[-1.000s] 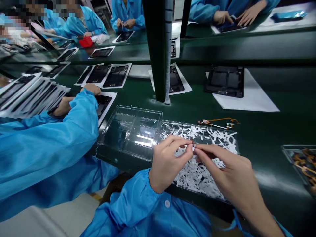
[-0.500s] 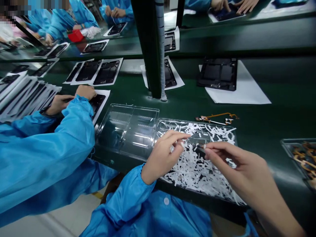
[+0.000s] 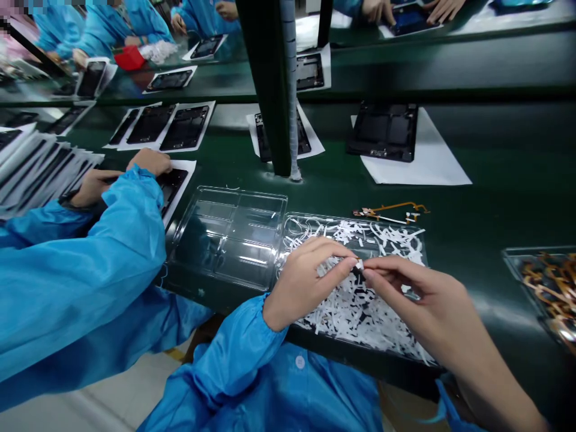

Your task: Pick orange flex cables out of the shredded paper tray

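Over a clear tray of white paper strips (image 3: 351, 321), my left hand (image 3: 310, 279) and my right hand (image 3: 414, 288) meet at the fingertips. A small white piece (image 3: 359, 264) with a dark part sits pinched between them, with the thumb and index finger of each hand closed on it. Its exact shape is mostly hidden by the fingers. Just behind the tray, an orange flex cable (image 3: 396, 208) with white and dark ends lies on the green bench.
An empty-looking clear tray (image 3: 243, 240) adjoins on the left. A co-worker's sleeve (image 3: 81, 264) reaches across at far left. A green post (image 3: 270, 90) rises behind. Black device frames (image 3: 384, 132) lie on white sheets. A tray of orange cables (image 3: 551, 282) stands at right.
My left fingertips have moved right and closed on the small piece beside my right fingertips; before, the hands were apart. The whole view has shifted slightly.
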